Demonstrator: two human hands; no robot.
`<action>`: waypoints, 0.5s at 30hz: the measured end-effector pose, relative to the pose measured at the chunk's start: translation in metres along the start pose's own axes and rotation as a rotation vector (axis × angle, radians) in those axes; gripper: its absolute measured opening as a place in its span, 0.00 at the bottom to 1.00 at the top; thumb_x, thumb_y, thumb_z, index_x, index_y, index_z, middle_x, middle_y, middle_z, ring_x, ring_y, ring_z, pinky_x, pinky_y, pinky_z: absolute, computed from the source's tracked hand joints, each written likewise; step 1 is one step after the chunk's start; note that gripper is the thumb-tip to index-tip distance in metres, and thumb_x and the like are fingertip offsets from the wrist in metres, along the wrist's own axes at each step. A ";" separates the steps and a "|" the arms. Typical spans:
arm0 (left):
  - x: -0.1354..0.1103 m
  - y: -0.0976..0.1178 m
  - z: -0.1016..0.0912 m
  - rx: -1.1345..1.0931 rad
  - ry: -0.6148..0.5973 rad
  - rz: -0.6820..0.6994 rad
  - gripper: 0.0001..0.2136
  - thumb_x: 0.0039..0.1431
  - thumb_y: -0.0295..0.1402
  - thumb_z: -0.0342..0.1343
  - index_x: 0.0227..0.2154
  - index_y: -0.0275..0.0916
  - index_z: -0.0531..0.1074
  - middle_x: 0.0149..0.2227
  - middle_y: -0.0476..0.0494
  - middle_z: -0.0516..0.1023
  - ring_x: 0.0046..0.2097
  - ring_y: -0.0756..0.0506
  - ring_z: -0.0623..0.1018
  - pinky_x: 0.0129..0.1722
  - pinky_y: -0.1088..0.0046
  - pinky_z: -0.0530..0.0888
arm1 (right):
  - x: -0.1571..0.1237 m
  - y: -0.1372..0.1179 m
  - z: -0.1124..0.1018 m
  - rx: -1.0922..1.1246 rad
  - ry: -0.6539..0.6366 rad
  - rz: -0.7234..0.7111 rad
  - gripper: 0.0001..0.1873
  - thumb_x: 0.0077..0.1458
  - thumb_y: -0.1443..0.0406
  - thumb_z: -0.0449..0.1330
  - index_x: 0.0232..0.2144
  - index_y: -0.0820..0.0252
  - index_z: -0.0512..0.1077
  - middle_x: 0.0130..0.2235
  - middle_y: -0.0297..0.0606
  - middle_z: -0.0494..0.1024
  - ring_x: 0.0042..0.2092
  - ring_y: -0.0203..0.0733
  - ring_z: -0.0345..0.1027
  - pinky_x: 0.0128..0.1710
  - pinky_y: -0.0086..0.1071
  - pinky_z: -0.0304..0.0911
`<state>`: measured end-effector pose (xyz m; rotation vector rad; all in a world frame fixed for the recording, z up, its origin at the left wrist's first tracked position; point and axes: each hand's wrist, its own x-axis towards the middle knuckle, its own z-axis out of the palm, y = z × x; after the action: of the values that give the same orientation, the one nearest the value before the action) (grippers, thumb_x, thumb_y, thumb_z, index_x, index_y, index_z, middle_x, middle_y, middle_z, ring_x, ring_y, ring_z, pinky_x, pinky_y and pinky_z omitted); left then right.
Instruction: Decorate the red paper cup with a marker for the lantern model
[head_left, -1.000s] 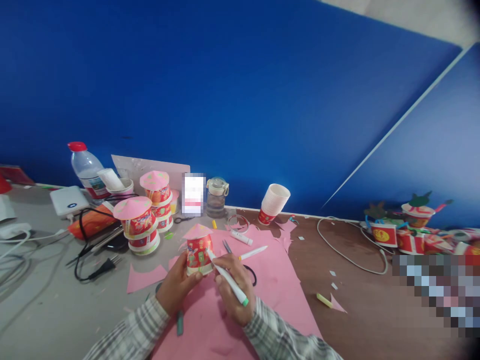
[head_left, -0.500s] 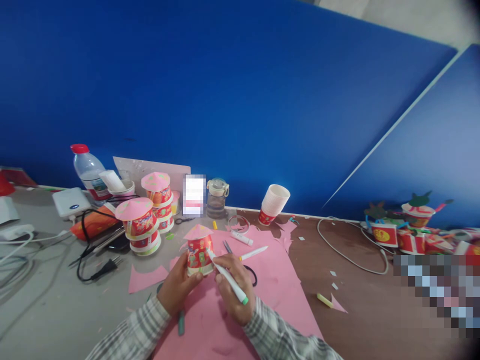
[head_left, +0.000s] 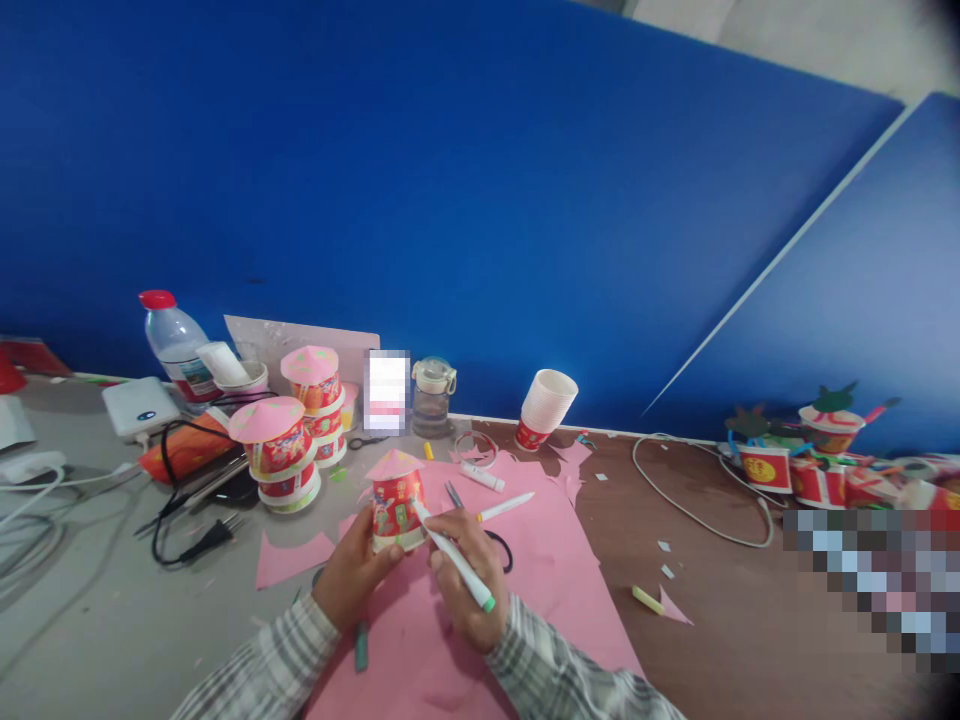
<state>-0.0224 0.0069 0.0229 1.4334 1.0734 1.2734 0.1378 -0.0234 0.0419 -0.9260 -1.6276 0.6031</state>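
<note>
My left hand is closed around the lower part of a red paper cup, which stands upside down and wears a pink paper cone on top. In my right hand is a white marker pen with a green end, its tip against the right side of the cup. Beneath both hands spreads a large pink paper sheet. Scissors, partly hidden by my right hand, lie on it beside a second white marker and a white tube.
Cup towers with pink cone roofs stand at left, near a plastic bottle and a black plug cable. Behind are a water jar and a leaning stack of paper cups. Decorated cups sit far right. A blue partition closes the back.
Almost nothing differs. The whole view has shifted very slightly, and the marker tip stays at the cup's right side.
</note>
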 end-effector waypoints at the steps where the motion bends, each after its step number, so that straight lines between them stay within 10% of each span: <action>1: 0.000 0.000 0.000 -0.001 0.001 -0.008 0.19 0.34 0.39 0.57 0.33 0.38 0.67 0.29 0.40 0.76 0.33 0.34 0.72 0.33 0.57 0.68 | 0.000 0.000 0.000 -0.007 0.004 -0.017 0.13 0.48 0.71 0.54 0.37 0.56 0.72 0.30 0.35 0.76 0.28 0.40 0.70 0.29 0.32 0.68; 15: 0.000 0.000 0.000 -0.002 -0.001 0.016 0.18 0.35 0.39 0.57 0.33 0.38 0.67 0.29 0.40 0.76 0.32 0.34 0.73 0.32 0.57 0.68 | 0.001 -0.002 0.003 0.011 0.014 -0.076 0.12 0.49 0.71 0.54 0.36 0.57 0.73 0.32 0.37 0.77 0.30 0.42 0.73 0.31 0.31 0.70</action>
<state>-0.0220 0.0067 0.0228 1.4438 1.0616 1.2850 0.1347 -0.0238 0.0434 -0.8544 -1.6381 0.5523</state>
